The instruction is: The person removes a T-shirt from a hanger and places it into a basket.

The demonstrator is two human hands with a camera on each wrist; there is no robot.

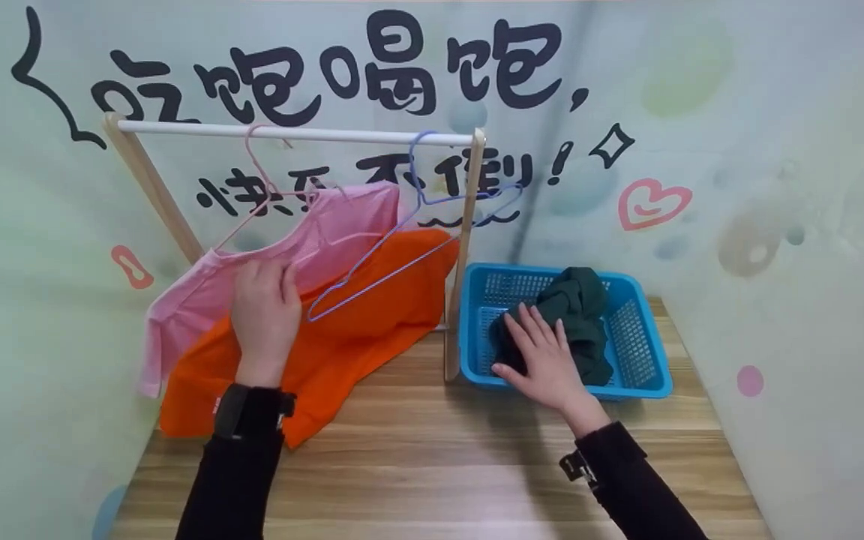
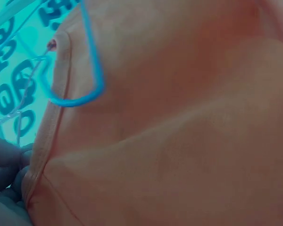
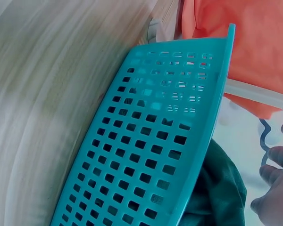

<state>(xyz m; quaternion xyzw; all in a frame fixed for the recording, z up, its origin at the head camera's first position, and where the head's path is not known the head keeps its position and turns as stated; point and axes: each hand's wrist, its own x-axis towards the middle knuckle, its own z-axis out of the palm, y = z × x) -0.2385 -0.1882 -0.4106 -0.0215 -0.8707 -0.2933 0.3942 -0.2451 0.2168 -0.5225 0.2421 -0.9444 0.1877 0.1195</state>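
An orange shirt (image 1: pixel 357 330) hangs spread below the rack, and my left hand (image 1: pixel 265 315) pinches it near its neckline; in the left wrist view the curled fingers (image 2: pixel 9 174) meet the collar's edge. Behind it a pink shirt (image 1: pixel 349 217) hangs on a pink hanger (image 1: pixel 254 154). A bare blue hanger (image 1: pixel 379 281) hangs in front of the orange shirt, its lower end near the collar. With fingers spread, my right hand (image 1: pixel 544 360) is over a bunched dark green garment (image 1: pixel 586 315) in a blue basket (image 1: pixel 657 375). Contact with that garment is unclear.
The rack has a white rail (image 1: pixel 342 136) and wooden posts (image 1: pixel 469 217). Its right post stands close beside the basket. Under everything is a wood-grain table (image 1: pixel 432 465), with a printed wall (image 1: pixel 777 187) at the back and sides.
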